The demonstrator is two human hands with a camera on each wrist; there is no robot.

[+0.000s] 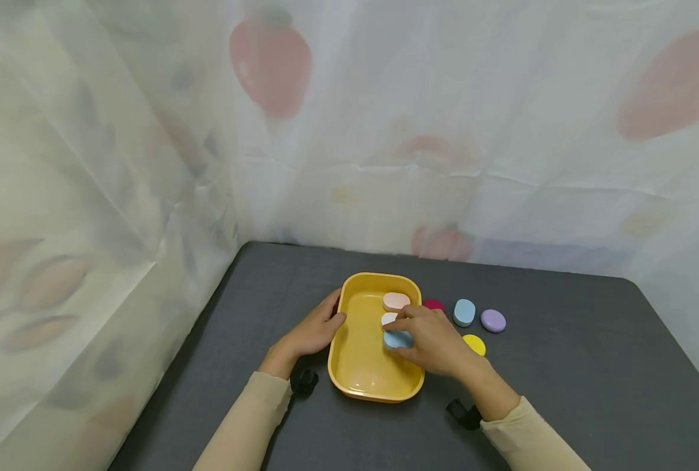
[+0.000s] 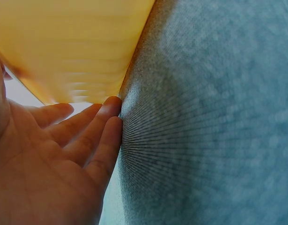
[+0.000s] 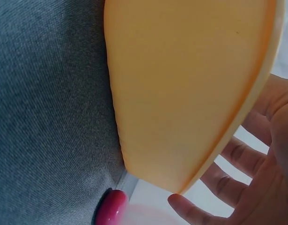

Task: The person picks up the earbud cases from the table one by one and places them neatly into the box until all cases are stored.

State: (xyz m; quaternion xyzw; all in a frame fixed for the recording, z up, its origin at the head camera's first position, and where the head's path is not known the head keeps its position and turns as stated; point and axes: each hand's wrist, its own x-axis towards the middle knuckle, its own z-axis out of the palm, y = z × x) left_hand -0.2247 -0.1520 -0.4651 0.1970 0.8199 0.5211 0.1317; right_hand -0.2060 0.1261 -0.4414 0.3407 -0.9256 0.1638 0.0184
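A yellow tray (image 1: 355, 366) with raised walls lies on the dark table. My left hand (image 1: 313, 331) holds its left side, the thumb over the rim and the fingertips against the outer wall (image 2: 73, 56). Over the tray's right side, my right hand (image 1: 434, 339) pinches a light blue rounded piece (image 1: 396, 339) between thumb and fingers. Beside it are a white piece (image 1: 388, 318), partly covered by the fingers, and a pale pink oval piece (image 1: 396, 301). The tray wall (image 3: 181, 89) hides the pinched piece in the right wrist view.
Right of the tray on the dark table (image 1: 573, 366) lie a crimson piece (image 1: 434, 305), another light blue piece (image 1: 464, 313), a purple piece (image 1: 493, 320) and a yellow piece (image 1: 475, 344). Printed curtains (image 1: 355, 131) hang behind and to the left.
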